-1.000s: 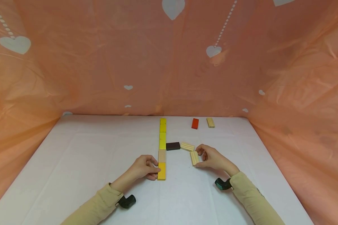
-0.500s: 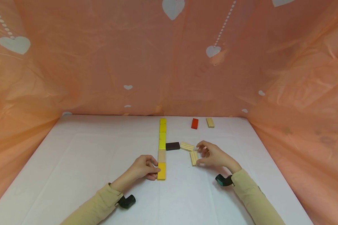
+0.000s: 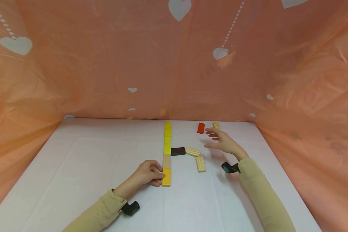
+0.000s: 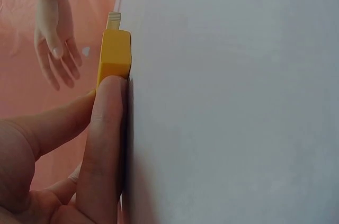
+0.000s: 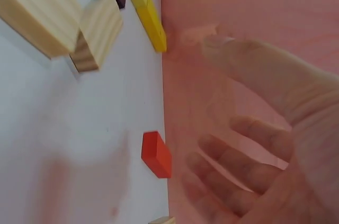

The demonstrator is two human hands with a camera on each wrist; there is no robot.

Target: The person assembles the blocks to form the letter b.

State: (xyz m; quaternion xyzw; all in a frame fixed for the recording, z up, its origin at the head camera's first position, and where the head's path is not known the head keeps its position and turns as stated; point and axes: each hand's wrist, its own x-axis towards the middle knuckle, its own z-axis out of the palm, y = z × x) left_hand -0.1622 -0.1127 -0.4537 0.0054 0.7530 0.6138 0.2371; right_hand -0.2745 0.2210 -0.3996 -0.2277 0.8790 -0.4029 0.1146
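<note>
My left hand (image 3: 146,172) holds the orange-yellow block (image 3: 166,178) at the near end of a straight row, thumb on its top and fingers along its left side; the left wrist view shows a finger against this block (image 4: 115,49). Beyond it in the row lie a tan block (image 3: 166,161) and yellow blocks (image 3: 167,145). Above the table my right hand (image 3: 224,142) hovers with spread fingers and nothing in them. Nearest to it are a red block (image 3: 201,128) and a striped pale wooden block (image 3: 216,125), partly hidden behind the fingers.
A dark brown block (image 3: 178,151) juts right from the row. Two pale wooden blocks (image 3: 193,151) continue from it, the nearer one (image 3: 200,164) turned toward me. An orange curtain with white hearts (image 3: 219,53) encloses the white table (image 3: 104,151).
My right hand has let go of the nearer pale block, lifted and moved away from me toward the red block. The left hand stays on the orange-yellow block.
</note>
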